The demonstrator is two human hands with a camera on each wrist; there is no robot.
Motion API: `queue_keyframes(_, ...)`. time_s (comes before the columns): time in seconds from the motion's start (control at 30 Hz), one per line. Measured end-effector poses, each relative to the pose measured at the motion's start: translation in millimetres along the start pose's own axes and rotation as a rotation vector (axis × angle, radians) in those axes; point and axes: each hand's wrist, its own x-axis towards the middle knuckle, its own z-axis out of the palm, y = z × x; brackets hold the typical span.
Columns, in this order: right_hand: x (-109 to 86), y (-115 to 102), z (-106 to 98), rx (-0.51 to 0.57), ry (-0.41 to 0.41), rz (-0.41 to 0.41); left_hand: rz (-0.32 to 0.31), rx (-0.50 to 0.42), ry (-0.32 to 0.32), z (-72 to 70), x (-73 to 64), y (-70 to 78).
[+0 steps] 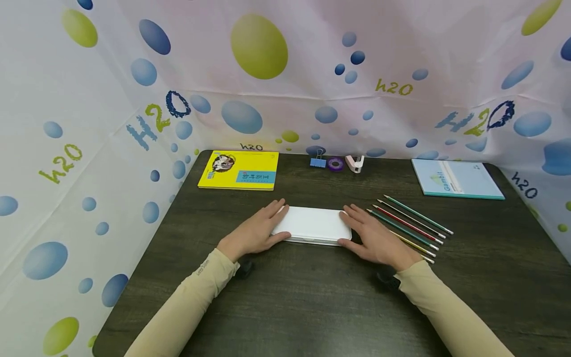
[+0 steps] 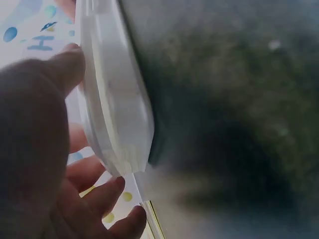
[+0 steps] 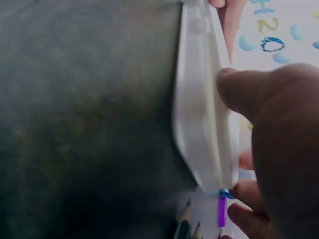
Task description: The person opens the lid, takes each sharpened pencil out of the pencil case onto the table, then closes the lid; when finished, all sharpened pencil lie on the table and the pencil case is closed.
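A flat white pencil case [image 1: 314,224] lies lid-up on the dark table between the two hands. My left hand [image 1: 260,227] holds its left end, thumb along the near edge and fingers over the far corner. At the other end my right hand [image 1: 373,235] grips in the same way. Seen in the left wrist view, the thumb [image 2: 70,67] touches the lid's edge, and a thin seam runs along the case's side [image 2: 124,94]. The right wrist view shows that thumb [image 3: 239,89] on the lid's rim too. The inside of the case is hidden.
Several pencils [image 1: 403,227] lie side by side right of the case, partly under the right hand. Along the back stand a yellow book [image 1: 250,163], a blue binder clip [image 1: 318,162], a purple tape roll [image 1: 335,164], a white-and-pink stapler [image 1: 355,164] and a light-blue notebook [image 1: 473,181].
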Motion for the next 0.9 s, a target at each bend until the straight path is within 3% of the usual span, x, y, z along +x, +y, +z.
queue_keyframes(0.13,-3.7,-2.0,1.1,-0.037,-0.004,0.0,0.012,0.072,0.024,2.7,-3.2,2.6)
queue_keyframes(0.57,-8.5,-6.3,-1.3,-0.063,0.006,-0.001,-0.009,0.141,0.031,3.1,-4.3,12.0)
queue_keyframes(0.9,-10.9,-7.2,0.8,-0.04,0.014,0.011,-0.03,0.114,-0.008,1.7,-5.6,16.4)
